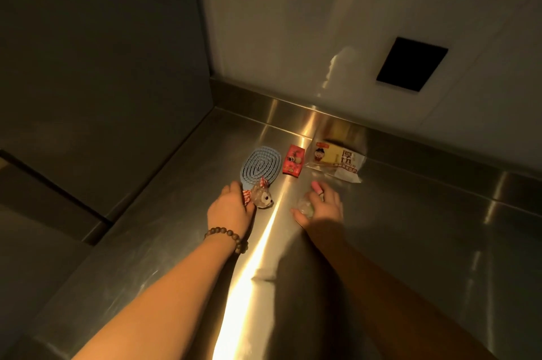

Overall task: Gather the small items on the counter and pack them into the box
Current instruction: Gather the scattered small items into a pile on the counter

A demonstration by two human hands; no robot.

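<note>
On the steel counter (410,242) lie a blue hairbrush (259,164), a small plush animal toy (262,198) with a red checked bow, a red packet (294,163) and a wrapped slice of bread (337,161). My left hand (230,208) closes around the brush's handle end, right beside the toy. Two small things sit in my right hand (322,208): a pale round item (305,205) and a pink one (317,186) that sticks out past the fingers. No box is in view.
A grey cabinet side (102,66) rises at the left of the counter. Behind the items stands a white wall (322,22) with a dark rectangular opening (412,64). A raised steel backsplash runs along the counter's back edge.
</note>
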